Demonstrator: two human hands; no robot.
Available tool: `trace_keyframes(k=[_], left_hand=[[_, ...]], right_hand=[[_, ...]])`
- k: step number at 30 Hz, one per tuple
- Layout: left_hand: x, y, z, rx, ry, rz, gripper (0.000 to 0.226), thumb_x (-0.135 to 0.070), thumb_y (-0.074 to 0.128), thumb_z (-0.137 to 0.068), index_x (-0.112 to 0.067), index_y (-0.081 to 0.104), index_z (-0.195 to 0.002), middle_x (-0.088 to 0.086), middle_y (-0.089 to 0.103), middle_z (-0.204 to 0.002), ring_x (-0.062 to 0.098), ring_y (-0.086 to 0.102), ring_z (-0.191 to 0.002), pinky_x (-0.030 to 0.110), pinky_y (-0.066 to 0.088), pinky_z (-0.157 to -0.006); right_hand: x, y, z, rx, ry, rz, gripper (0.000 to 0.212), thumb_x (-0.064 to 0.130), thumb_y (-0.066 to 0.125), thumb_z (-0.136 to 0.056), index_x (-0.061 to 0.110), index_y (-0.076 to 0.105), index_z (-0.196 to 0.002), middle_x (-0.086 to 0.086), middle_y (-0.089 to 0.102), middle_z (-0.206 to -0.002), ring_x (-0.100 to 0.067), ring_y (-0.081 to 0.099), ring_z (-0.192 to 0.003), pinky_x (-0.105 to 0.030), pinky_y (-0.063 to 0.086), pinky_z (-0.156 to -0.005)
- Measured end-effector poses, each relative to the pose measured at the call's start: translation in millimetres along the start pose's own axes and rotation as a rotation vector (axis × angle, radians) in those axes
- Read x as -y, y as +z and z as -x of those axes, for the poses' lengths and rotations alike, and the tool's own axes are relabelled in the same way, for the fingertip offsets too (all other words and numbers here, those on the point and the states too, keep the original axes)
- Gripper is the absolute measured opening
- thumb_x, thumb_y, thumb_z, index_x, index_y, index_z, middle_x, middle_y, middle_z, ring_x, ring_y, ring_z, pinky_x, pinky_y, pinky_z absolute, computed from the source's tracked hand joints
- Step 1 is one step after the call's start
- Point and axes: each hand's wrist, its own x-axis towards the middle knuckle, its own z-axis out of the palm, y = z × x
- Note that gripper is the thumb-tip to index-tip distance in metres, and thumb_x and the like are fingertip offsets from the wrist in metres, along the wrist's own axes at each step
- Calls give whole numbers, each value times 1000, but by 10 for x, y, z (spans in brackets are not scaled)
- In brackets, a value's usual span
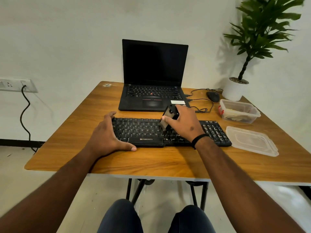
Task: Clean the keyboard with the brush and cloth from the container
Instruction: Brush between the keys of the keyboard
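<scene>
The right hand (182,122) grips the brush (168,118) over the keyboard (143,132) mid-table; the left hand (106,134), fingers straight, braces its left end. Hard strokes could skid it toward the laptop (152,91). The container (239,111) sits far right.

keyboard (144,132): black, long, flat on the brown surface (151,162), in front of the laptop.
brush (168,117): small, black and grey, tilted, tip down on the keys.
container (239,111): clear box, open, cloth inside, near the right edge.
lid (250,140): clear, flat, beside the keyboard.
</scene>
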Motion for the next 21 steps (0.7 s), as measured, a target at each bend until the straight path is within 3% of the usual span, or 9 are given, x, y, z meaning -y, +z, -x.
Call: trace_keyframes(k=[3,5,9,12,15,18,21], left_hand=[[17,6,-8,4,-5,-1,161,-86,80,-17,-26,17,-153,8,41,-152,26,43,-135,42,39,-110],[28,8,-13,6,-5,-6,161,-86,81,-18,-27,16,-153,8,40,-152,26,43,-135,42,39,-110],[30,3,-14,8,-5,-10,161,-88,78,-18,-27,16,-153,8,40,-152,26,43,-135,43,39,-110],[42,0,-15,11,-9,-8,160,-88,78,-18,-28,16,-153,8,40,-151,26,44,-134,43,39,-110],[52,-7,-36,28,-7,-30,158,-87,79,-21,-28,17,-153,6,39,-152,26,42,-135,46,38,-112],[19,-34,-92,76,50,-181,152,-92,73,-27,-27,20,-154,3,33,-156,25,34,-140,50,30,-117],[-234,-61,-228,254,178,-422,150,-101,59,-34,-27,15,-157,1,23,-162,25,20,-148,48,15,-122]], right_hand=[[-40,-23,-4,-71,35,36,24,38,69,-89,18,63,-99,6,63,-90,-10,58,-82,-19,47,-67],[-59,-40,6,-31,46,-52,21,36,71,-88,20,61,-94,8,62,-87,-8,57,-79,-15,42,-62],[-61,-43,26,-62,54,-21,19,36,70,-89,21,61,-95,8,61,-87,-9,58,-82,-19,48,-67],[-38,-45,12,4,54,-90,20,35,71,-88,20,61,-95,9,61,-87,-8,58,-81,-12,41,-61],[-42,-46,4,-20,66,-38,19,36,71,-88,21,60,-92,7,62,-88,-11,59,-83,-17,42,-64],[-34,-105,1,23,61,-54,18,34,72,-88,21,59,-90,4,64,-89,-14,60,-84,-24,49,-69],[-20,-175,-28,131,27,-66,20,33,74,-86,20,60,-87,4,63,-85,-13,59,-80,-24,48,-65]])
